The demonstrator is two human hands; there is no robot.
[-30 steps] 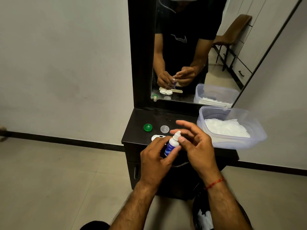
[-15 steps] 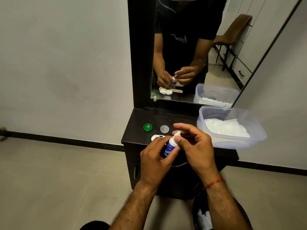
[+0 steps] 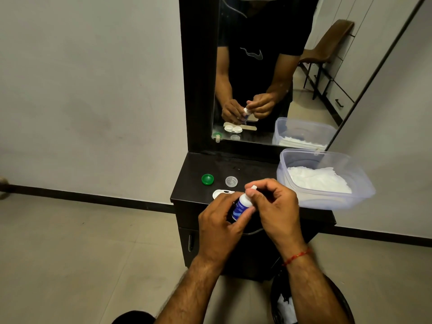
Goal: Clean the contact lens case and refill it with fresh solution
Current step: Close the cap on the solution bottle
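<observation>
Solution bottle, small, white plastic, blue label [image 3: 240, 206]: held over front edge of dark table [image 3: 252, 169]; left hand [image 3: 219, 225] curled round its body, right hand [image 3: 275, 206] pinching its white tip. White contact lens case [image 3: 219, 193]: on table, partly hidden behind left hand. Green round cap [image 3: 207, 179], clear round cap [image 3: 231, 181]: loose, just behind case. Translucent plastic tub [image 3: 327, 202] holding white tissue: table's right end.

Cap [image 3: 207, 179] left of lid [image 3: 231, 181]; tub [image 3: 327, 199] right.
</observation>
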